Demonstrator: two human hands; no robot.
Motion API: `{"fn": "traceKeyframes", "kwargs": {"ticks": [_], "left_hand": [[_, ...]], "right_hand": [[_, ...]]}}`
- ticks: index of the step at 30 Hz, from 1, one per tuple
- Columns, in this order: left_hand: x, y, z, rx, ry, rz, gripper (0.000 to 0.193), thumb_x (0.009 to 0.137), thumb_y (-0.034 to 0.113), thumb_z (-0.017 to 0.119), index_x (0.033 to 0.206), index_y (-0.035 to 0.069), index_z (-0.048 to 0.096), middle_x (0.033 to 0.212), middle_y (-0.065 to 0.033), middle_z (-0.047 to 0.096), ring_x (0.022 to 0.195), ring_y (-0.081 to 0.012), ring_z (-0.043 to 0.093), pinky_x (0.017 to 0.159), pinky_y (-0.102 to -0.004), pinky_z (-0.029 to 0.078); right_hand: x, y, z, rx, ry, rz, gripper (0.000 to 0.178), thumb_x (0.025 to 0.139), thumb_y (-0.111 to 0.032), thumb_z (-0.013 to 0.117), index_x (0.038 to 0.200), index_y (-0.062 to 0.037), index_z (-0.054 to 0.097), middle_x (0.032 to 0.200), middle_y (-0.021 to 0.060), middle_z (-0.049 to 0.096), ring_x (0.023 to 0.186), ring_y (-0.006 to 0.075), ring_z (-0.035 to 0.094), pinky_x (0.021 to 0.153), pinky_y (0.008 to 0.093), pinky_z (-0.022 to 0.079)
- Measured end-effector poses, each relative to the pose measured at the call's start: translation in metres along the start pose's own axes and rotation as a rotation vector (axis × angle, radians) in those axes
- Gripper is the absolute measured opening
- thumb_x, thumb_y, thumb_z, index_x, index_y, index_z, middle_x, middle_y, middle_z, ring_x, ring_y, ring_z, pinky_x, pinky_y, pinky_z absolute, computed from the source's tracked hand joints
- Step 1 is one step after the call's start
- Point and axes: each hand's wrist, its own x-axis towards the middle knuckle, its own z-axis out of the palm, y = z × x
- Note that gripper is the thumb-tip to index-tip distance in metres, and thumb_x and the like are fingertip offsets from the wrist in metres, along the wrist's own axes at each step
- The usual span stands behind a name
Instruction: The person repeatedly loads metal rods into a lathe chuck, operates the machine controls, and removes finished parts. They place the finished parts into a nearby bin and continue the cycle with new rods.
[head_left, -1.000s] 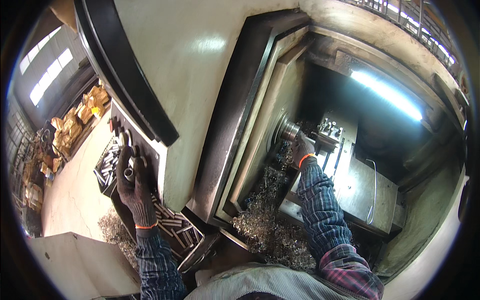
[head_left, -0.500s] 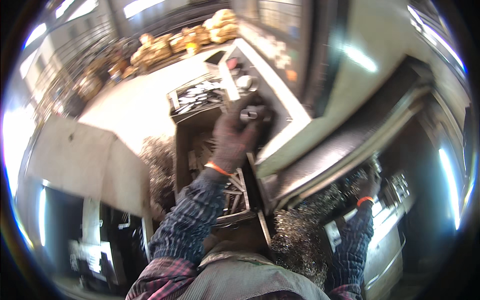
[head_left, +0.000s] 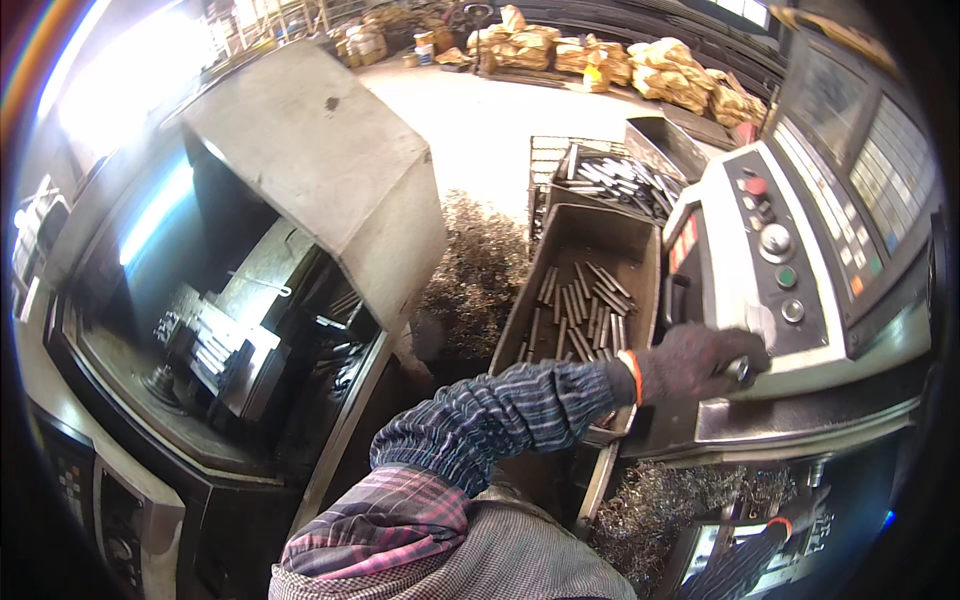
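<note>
My left hand (head_left: 705, 362), in a dark glove with an orange band at the wrist, reaches across to the right. Its fingers are closed round a short metal rod (head_left: 739, 370), whose round bright end shows. The hand is just in front of the lower edge of a machine control panel (head_left: 815, 345). At the lower right, my gloved right hand (head_left: 800, 508) is inside the machine opening, at a metal cylinder (head_left: 816, 472). Its fingers are too small and dark to make out. Beside it is a bright tooling block (head_left: 765, 578).
An open bin (head_left: 507, 335) holds several metal rods (head_left: 580, 310). Behind it, a crate (head_left: 562, 205) is heaped with more rods. Metal shavings (head_left: 465, 265) pile on the floor. Another machine with an angled cover (head_left: 330, 140) stands left. Yellowish sacks (head_left: 670, 75) line the back.
The view has swung to the right-hand panel's left, bringing the left machine further in. My left hand has moved from above the bin to the control panel's lower edge, still holding the rod.
</note>
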Motion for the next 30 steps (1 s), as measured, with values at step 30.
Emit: {"fn": "traceKeyframes", "kwargs": {"ticks": [30], "left_hand": [[-0.615,0.109,-0.378,0.429,1.648,-1.079,0.067,0.098,0.056,0.064,0.144,0.008,0.057,0.133,-0.0154,0.066,0.127,-0.0237,0.059,0.109,-0.0366,0.046]], "right_hand": [[-0.653,-0.687,-0.26,1.2,-1.46,-1.63,0.026,0.096,-0.018,0.07,0.115,-0.001,0.071,0.101,0.0161,0.075,0.093,0.0207,0.072,0.083,0.0343,0.055]]}}
